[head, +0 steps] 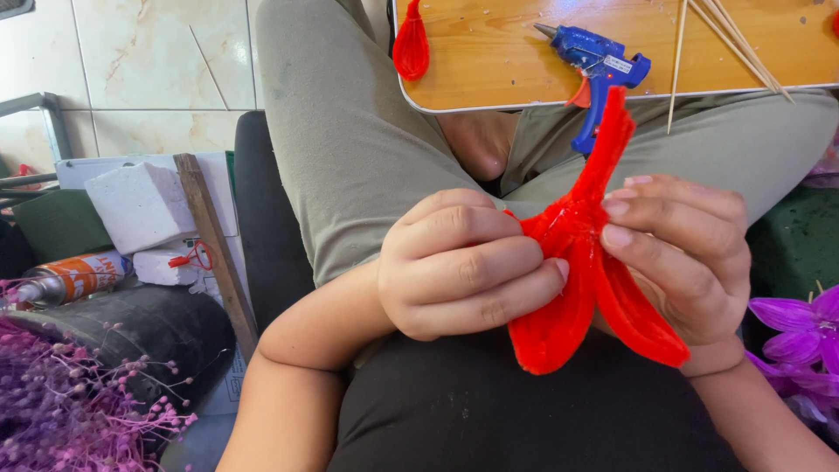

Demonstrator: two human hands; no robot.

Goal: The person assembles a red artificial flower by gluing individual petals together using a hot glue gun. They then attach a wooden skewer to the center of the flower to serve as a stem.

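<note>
A seated person is working a red pipe-cleaner flower [584,288] over the lap, just below the near edge of the wooden tabletop [489,61]. The left hand [463,262] is closing its grip on the flower's left side, fingers curled together and fingertips pressing into the fuzzy loops where they meet. The right hand [690,253] is clamping the flower from the other side, fingers bent over the top of the joint and palm cupping behind the right petal. Two rounded petals are hanging below both hands, while a narrow stem-like strand is rising above the grip toward the tabletop.

On the tabletop, a blue glue gun [599,65] is lying just above that strand, its handle overhanging the near edge. Thin wooden sticks [734,39] are lying to the right of the glue gun, and another red petal [411,42] is hanging at the tabletop's left corner. Purple dried sprigs [61,402] are showing far left of the flower, a purple blossom [808,328] far right.
</note>
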